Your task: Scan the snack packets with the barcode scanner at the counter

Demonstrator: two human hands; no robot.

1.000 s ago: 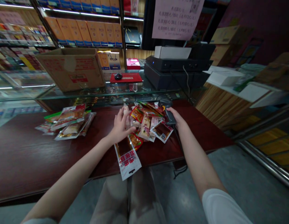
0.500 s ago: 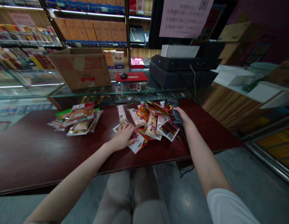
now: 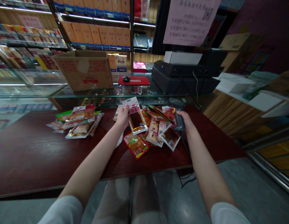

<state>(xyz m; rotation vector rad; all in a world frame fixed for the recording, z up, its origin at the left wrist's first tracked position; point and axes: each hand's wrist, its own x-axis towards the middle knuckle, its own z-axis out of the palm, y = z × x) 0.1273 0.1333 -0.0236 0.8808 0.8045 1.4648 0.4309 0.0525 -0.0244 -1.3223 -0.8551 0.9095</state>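
Observation:
My left hand (image 3: 123, 117) is closed on the upper left edge of a snack packet (image 3: 136, 120), white at the top with a dark brown window, held up over the table. In my right hand (image 3: 185, 120) is a dark handheld barcode scanner (image 3: 180, 120), its head blurred. Between and below the hands lies a heap of snack packs: a red-edged packet (image 3: 136, 145) in front, a pale long packet (image 3: 153, 132), and another brown-window packet (image 3: 170, 137) near the scanner. A pale pack (image 3: 117, 112) is partly hidden behind my left hand.
A second pile of snack packets (image 3: 79, 119) lies on the dark red table (image 3: 30, 152) at left. Behind stand an open cardboard box (image 3: 88, 73), a mouse (image 3: 126, 79) on a red mat and a black cash drawer (image 3: 181, 82). A cable hangs by the table's front edge.
My left hand has gone from lying on the packets to lifting the brown-window packet, uncovering the red-edged one. My right hand still holds the scanner, its head now turned more toward the back.

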